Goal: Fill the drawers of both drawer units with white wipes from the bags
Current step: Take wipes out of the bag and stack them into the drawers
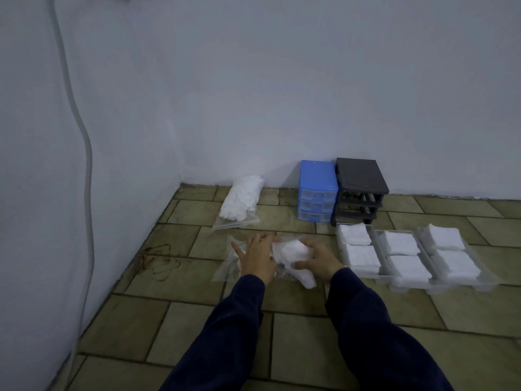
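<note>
A clear plastic bag (228,270) lies flat on the tiled floor in front of me. My left hand (258,256) rests on it with fingers spread. My right hand (321,259) grips a bunch of white wipes (291,252) at the bag's right side. A second, full bag of wipes (241,203) lies further back by the wall. The blue drawer unit (317,190) stands with its three drawers in. Beside it the dark grey drawer unit (361,187) is an empty frame. Its three clear drawers (377,238) sit on the floor to the right, each holding stacked wipes (400,244).
Walls close the space at the back and left, meeting in a corner. A grey cable (88,165) runs down the left wall. Tiled floor (197,320) stretches toward me under my dark sleeves.
</note>
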